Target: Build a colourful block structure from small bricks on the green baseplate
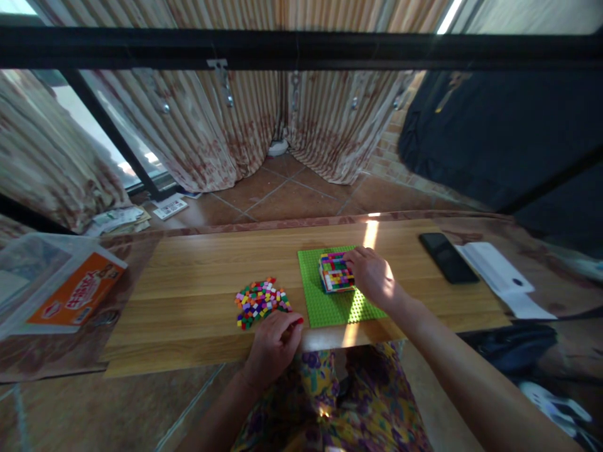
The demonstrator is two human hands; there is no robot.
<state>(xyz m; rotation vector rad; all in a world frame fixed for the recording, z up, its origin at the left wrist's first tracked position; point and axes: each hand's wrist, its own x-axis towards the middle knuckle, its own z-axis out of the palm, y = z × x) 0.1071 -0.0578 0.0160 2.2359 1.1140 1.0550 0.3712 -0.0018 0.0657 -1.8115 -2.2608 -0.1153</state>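
Observation:
A green studded baseplate (315, 307) lies on the wooden board, and a block built of many coloured toy bricks (336, 278) stands on it. My right hand (372, 276) reaches over the block's right side, its fingertips on the top; whether a brick is between them is hidden. Just left of the plate, my left hand (276, 342) pinches a small red brick (299, 321) between thumb and forefinger. Beyond that hand spreads a pile of loose coloured bricks (261, 301).
A black phone (448, 258) lies right of the baseplate, beside a white box-like piece (494, 270). At the far left stands a clear plastic bin (32, 257) with an orange label. The wooden board (188, 301) ends close to my lap. Striped curtains (188, 132) hang behind a dark bar.

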